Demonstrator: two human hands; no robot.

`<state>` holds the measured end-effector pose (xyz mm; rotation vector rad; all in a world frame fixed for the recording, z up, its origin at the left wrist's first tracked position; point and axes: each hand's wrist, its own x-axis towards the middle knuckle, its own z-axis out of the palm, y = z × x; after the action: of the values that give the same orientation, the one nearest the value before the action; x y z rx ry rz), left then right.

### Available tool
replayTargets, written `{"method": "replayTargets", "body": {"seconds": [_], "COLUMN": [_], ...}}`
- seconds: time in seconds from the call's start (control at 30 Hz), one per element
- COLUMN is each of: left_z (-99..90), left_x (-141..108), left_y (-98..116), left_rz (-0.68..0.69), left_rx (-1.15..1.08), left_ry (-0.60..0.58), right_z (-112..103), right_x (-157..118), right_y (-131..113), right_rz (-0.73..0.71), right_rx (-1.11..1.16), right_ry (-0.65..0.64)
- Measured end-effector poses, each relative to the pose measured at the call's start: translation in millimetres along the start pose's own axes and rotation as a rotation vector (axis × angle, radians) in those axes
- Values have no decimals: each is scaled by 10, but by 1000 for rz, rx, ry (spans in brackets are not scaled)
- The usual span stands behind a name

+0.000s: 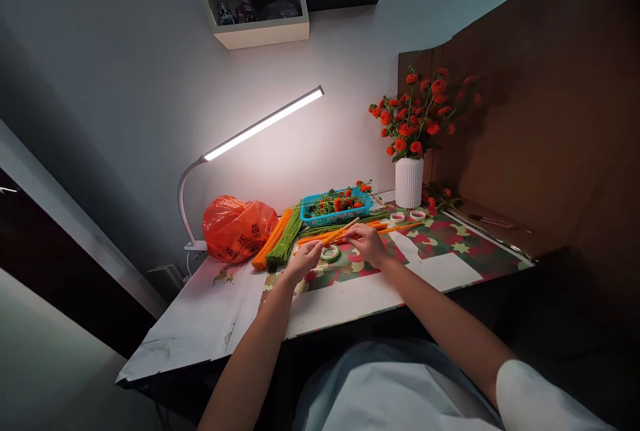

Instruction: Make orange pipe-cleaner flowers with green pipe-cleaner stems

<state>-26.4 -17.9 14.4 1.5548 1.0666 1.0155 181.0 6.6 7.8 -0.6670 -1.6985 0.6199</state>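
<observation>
Above the middle of the table, my left hand (305, 260) pinches the left end of an orange pipe cleaner (334, 237), which looks wound in a coil around a thin stick (353, 222). At its right end the fingers of my right hand (369, 245) are closed on the same coil. The stick's pale tip sticks out beyond the coil, up and to the right. Just below the coil lies a roll of green tape (330, 254). Loose orange pipe cleaners (379, 225) lie behind my hands. My fingertips partly hide the coil's ends.
Bundles of orange (273, 239) and green pipe cleaners (286, 239) lie beside a red plastic bag (235, 228). A blue basket (311, 220) holds orange flowers. Farther right stand a white vase (409, 182) and tape rolls (418, 215). A lit lamp (265, 122) reaches over the table.
</observation>
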Motion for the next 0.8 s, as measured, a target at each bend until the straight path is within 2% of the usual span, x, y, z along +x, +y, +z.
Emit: {"method": "replayTargets", "body": {"seconds": [0.07, 0.17, 0.23, 0.33, 0.43, 0.63, 0.8], "left_z": [8, -23, -57, -105, -141, -246, -329], "left_x": [3, -6, -20, -53, -98, -175, -209], "left_y": [11, 29, 43, 69, 103, 162, 198], "left_rz": [-1, 10, 10, -15, -49, -148, -183], "left_rx": [-131, -268, -295, -236, -110, 121, 106], "left_ry": [-7, -54, -109, -192, -268, -415, -481], "right_z": [7, -32, -79, -152, -217, -282, -306], "right_x": [12, 59, 97, 136, 142, 107, 109], "right_y": [35, 106, 146, 180, 204, 261, 208], "right_rz": [109, 274, 349, 381, 381, 459, 460], "right_rx": [121, 304, 391, 447, 418, 200, 225], "right_ry": [10, -63, -117, -111, -111, -307, -347]}}
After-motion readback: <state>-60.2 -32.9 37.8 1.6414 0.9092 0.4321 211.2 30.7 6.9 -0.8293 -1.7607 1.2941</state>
